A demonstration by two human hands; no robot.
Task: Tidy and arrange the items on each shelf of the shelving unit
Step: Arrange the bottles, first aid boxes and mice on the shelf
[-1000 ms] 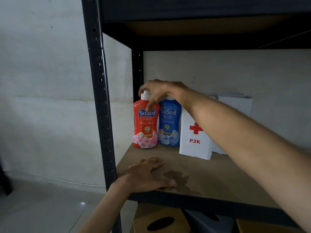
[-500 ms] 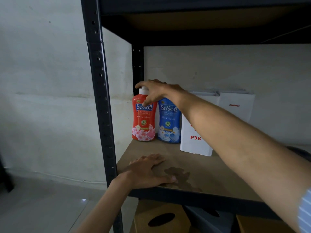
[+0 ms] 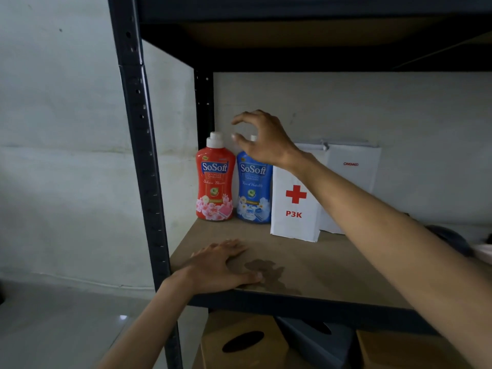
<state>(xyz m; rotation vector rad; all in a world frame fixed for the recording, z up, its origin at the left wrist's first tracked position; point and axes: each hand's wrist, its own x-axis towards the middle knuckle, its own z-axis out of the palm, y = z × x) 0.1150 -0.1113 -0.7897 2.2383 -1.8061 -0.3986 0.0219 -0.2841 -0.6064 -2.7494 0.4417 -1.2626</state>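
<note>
**A:** Right hand [image 3: 262, 141] is up at the back left corner of the shelf [image 3: 327, 265], fingers curled in a loose C, thumb and forefinger apart, nothing between them that I can see.

**B:** So not on a bottle?

**A:** No. It hangs in front of the cap of the blue bottle [image 3: 254, 187], hiding most of it, and just to the right of the white cap on the red bottle [image 3: 215, 182]. Clear air between the fingertips and the red cap.

**B:** And the left hand [image 3: 221, 265]?

**A:** Flat on the front edge of the shelf, palm down, fingers spread, gripping nothing. Looks like a brace. It's low and well forward of the bottles.

**B:** So the right is the working hand.

**A:** By a long way, I'd say. Both bottles stand upright, long axis vertical, side by side against the rear post, labels facing out. The caps sit right at the level of the right fingers, so either one would be taken from above or from the side of the neck.

**B:** What's beside them?

**A:** A white P3K box [image 3: 294, 206] with a red cross, just right of the blue bottle, almost touching, partly crossed by the right forearm. A second white box [image 3: 351, 169] stands behind it.

**B:** Tight spot, then.

**A:** My read: any shift of the blue bottle rightward meets that box at once.
</note>
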